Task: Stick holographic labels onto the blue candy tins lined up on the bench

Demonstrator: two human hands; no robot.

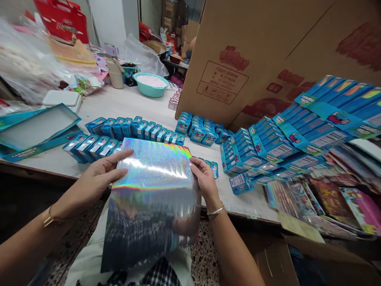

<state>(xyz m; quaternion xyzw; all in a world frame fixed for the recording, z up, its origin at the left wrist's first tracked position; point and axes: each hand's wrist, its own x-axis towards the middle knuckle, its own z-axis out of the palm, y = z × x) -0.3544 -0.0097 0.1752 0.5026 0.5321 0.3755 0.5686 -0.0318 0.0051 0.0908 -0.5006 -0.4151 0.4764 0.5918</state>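
Note:
A shiny holographic silver sheet or bag (151, 206) hangs in front of me, its upper part near the table edge and its lower part over my lap. My left hand (104, 169) pinches its upper left edge between thumb and fingers. At the upper right edge, my right hand (205, 178) grips it the same way. Whether it is a flat sheet or a bag I cannot tell. Just behind it stand rows of small blue boxes (145, 129), partly hidden by the silver piece. One blue box (240, 182) lies apart, to the right of my right hand.
Stacked blue display trays of boxes (276, 147) rise at the right, before a large cardboard carton (232, 47). Opened blue trays (35, 131) lie at the left. A turquoise basin (151, 90) of small pale pieces stands behind, near a beige flask (114, 71). Printed bags (321, 198) lie far right.

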